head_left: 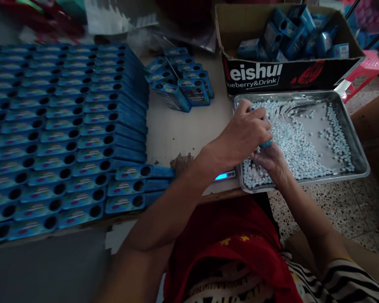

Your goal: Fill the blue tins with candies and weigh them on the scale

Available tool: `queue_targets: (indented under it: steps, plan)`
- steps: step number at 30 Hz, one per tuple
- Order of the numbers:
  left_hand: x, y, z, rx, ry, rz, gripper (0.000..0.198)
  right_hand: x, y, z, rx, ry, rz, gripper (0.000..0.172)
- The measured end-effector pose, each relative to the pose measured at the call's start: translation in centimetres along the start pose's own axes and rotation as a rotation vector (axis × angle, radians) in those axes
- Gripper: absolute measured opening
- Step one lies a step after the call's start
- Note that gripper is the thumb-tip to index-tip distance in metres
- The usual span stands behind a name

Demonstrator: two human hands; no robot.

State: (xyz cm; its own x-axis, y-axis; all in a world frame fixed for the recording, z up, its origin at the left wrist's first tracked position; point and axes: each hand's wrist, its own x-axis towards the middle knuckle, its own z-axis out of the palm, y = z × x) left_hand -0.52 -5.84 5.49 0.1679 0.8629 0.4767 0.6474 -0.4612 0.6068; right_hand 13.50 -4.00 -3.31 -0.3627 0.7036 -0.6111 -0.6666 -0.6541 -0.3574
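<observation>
Over the left part of a metal tray my two hands meet. My left hand is closed from above around a small blue box, of which only a sliver shows between the hands. Just beneath it my right hand is turned partly palm up, its fingers curled close against the box's lower side. What the right fingers hold is hidden. Small white and pale blue pellets cover much of the tray, with a barer patch toward its right.
Rows of blue boxes with dark round holes fill the table's left. Several loose blue boxes stand behind. A black-printed carton holds more blue boxes. A small scale with a lit display sits left of the tray, partly behind my left arm.
</observation>
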Motion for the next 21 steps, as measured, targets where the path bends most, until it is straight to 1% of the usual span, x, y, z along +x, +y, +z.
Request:
queue_targets:
  steps: [2,3,4,5,7,9,12,14,16,17,19,21]
  plan:
    - [-0.1,0.0,-0.7,0.081,-0.151,0.154,0.026,-0.3,0.0,0.4,0.030,0.005,-0.007,0.020]
    - [-0.3,-0.2,-1.1,0.113,-0.192,0.181,0.031,-0.5,-0.1,0.6,0.038,0.001,-0.007,0.021]
    - [-0.7,-0.6,-1.4,0.136,-0.189,0.165,0.035,-0.6,-0.1,0.7,0.041,0.001,-0.005,0.021]
    - [-1.3,-1.2,-1.7,0.141,-0.158,0.116,0.036,-0.8,-0.1,0.8,0.039,0.010,-0.002,0.021]
    - [-3.1,-2.6,-2.2,0.078,-0.053,-0.035,0.034,-1.0,-0.2,0.8,0.006,0.041,0.014,0.018]
    - [-6.0,-4.1,-2.4,-0.066,0.109,-0.210,0.033,-1.3,-0.5,0.6,-0.073,0.045,0.045,0.014]
    - [-11.2,-5.9,-2.0,-0.341,0.391,-0.446,0.044,-2.0,-0.9,0.5,-0.238,-0.037,0.098,0.006]
    - [-14.5,-6.6,-1.4,-0.502,0.513,-0.560,0.052,-2.7,-1.1,1.1,-0.365,-0.111,0.117,0.005]
    - [-17.0,-6.8,-0.7,-0.610,0.575,-0.642,0.057,-3.5,-1.1,2.4,-0.522,-0.203,0.106,0.012]
    - [-17.8,-6.9,-0.4,-0.645,0.591,-0.667,0.057,-3.8,-0.9,3.2,-0.615,-0.259,0.092,0.015]
    - [-18.6,-6.9,-0.1,-0.680,0.599,-0.677,0.058,-4.4,-0.4,5.1,-0.816,-0.386,0.059,0.023]
    - [-18.8,-6.8,-0.2,-0.679,0.563,-0.640,0.062,-4.6,0.1,7.1,-1.015,-0.506,0.015,0.030]
